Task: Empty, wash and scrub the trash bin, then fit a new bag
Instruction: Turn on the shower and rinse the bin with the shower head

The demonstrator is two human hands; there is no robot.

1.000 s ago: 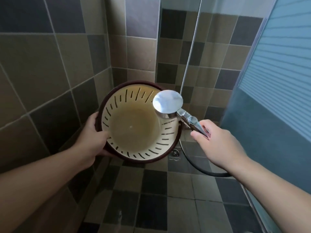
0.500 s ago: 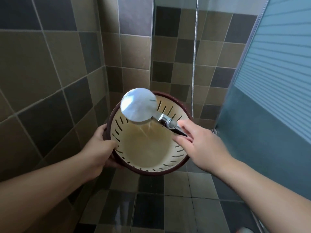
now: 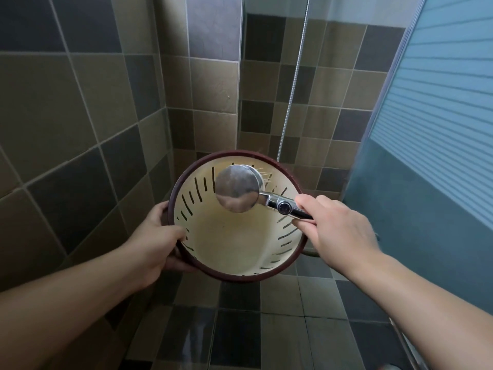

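Left hand (image 3: 157,241) clamps near-left rim of trash bin (image 3: 234,252), mouth tilted toward wearer. Right hand (image 3: 336,231) grasps handle of shower head (image 3: 238,188). Head sits left of grip, facing far inner wall.

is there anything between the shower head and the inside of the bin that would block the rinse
Nothing visible. The right hand holds the shower head directly over the open mouth of the bin, which the left hand grips by its rim, tilted towards the camera.
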